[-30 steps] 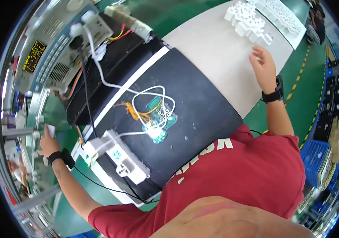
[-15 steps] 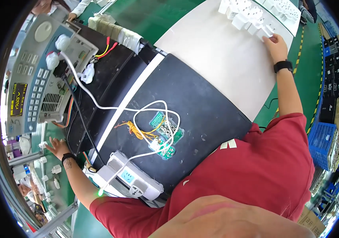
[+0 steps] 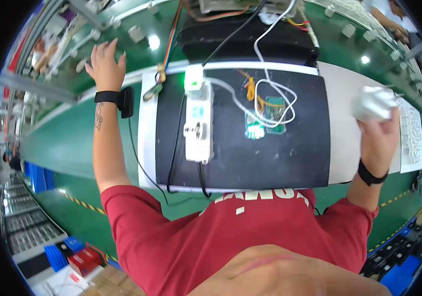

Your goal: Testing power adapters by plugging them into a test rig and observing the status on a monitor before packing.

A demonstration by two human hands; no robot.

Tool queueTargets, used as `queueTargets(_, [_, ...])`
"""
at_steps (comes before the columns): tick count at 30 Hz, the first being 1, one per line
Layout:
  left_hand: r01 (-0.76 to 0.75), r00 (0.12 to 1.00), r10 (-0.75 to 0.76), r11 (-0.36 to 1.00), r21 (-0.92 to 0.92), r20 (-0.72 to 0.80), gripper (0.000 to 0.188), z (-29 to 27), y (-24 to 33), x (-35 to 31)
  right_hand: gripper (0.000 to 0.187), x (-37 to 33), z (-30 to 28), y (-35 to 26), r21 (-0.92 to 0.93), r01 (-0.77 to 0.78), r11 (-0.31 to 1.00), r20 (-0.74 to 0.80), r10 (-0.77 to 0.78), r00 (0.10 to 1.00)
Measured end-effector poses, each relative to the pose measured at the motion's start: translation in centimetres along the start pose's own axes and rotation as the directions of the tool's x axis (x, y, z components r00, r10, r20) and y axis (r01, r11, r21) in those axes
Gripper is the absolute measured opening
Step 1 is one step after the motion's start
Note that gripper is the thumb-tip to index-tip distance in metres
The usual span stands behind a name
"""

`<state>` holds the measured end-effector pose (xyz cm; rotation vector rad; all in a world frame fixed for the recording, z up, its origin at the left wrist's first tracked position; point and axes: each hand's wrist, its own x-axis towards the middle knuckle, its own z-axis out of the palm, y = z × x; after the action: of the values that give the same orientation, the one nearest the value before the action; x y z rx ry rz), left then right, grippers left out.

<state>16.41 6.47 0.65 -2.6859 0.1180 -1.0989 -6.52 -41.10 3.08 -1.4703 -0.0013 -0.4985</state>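
My left hand (image 3: 106,66) reaches out over the green conveyor belt with its fingers spread and nothing in them. Small white adapters, one of them a white block (image 3: 136,33), sit on the belt past its fingertips. At the right, my right hand (image 3: 381,133) closes on a white plug adapter (image 3: 372,102). Motion smears it, so I cannot tell whether it is one piece or more. Between my hands, two green circuit boards (image 3: 276,127) lie on a black mat (image 3: 299,158), the smaller one lit. A looped white cable (image 3: 294,106) and yellow wires (image 3: 250,91) cross them.
A white power strip (image 3: 199,148) stands left on the mat, holding a white adapter (image 3: 194,81) with a green light. Black cables trail from it. Instrument equipment (image 3: 220,6) is at the far edge. A tray of white parts (image 3: 411,138) lies far right. Co-workers sit beyond.
My view has swung left. My right hand has drawn back from the group of white adapters with white stuff in its grip. My left hand stays spread over the belt.
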Motion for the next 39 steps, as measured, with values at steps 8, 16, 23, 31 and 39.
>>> queueTargets(8, [0.029, 0.959, -0.234, 0.637, -0.771, -0.157, 0.028, -7.9, 7.1, -6.7, 0.022, 5.3, 15.8, 1.1, -0.041, 0.957, 0.287, 0.905, -0.396, 0.158])
queueTargets(16, [0.043, 0.949, -0.282, 0.562, -0.826, -0.142, 0.024, -6.6, 11.3, -6.9, 0.012, 8.8, 18.5, 4.2, -0.064, 0.997, 0.031, 0.973, -0.219, 0.069])
queueTargets(23, [-0.017, 0.945, -0.257, 0.578, -0.816, -0.203, 0.024, -5.4, 13.0, -4.7, 0.009, 11.3, 19.9, 4.4, -0.099, 0.994, -0.053, 0.983, -0.161, 0.09])
queueTargets(31, [-0.058, 0.957, -0.218, 0.501, -0.863, -0.191, 0.024, -7.1, 12.5, -5.2, 0.01, 7.7, 20.4, 4.5, -0.081, 0.996, -0.022, 0.987, -0.141, 0.077])
queueTargets(39, [0.093, 0.996, -0.001, 0.08, -0.992, 0.093, 0.035, -8.6, 11.3, -7.2, 0.022, 7.6, 18.8, 0.4, -0.072, 0.977, 0.202, 0.939, -0.317, 0.135])
